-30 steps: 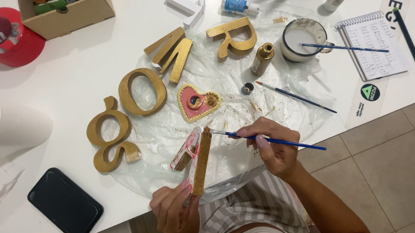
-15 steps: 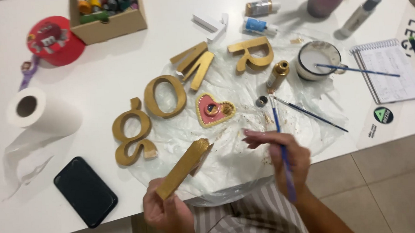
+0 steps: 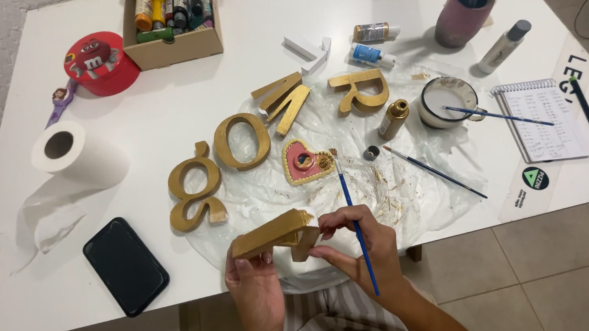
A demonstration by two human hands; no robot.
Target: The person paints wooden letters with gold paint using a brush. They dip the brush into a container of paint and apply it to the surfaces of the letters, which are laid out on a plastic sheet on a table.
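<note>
The scene is bright and evenly lit, the white tabletop (image 3: 169, 85) close to washing out on its far side. Light seems to fall from above and a little from the far right: the paper roll (image 3: 79, 156) and the brush cup (image 3: 463, 17) throw short, soft shadows toward the left. The clear plastic sheet (image 3: 417, 192) shows faint glare in its creases. Focus is sharp throughout, with no motion blur on either hand. Straight edges bow slightly near the frame borders.

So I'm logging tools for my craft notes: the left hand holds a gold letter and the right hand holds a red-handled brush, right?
Not quite: the head view shows the brush in the right hand has a blue handle. The left hand does hold the gold letter.
</note>
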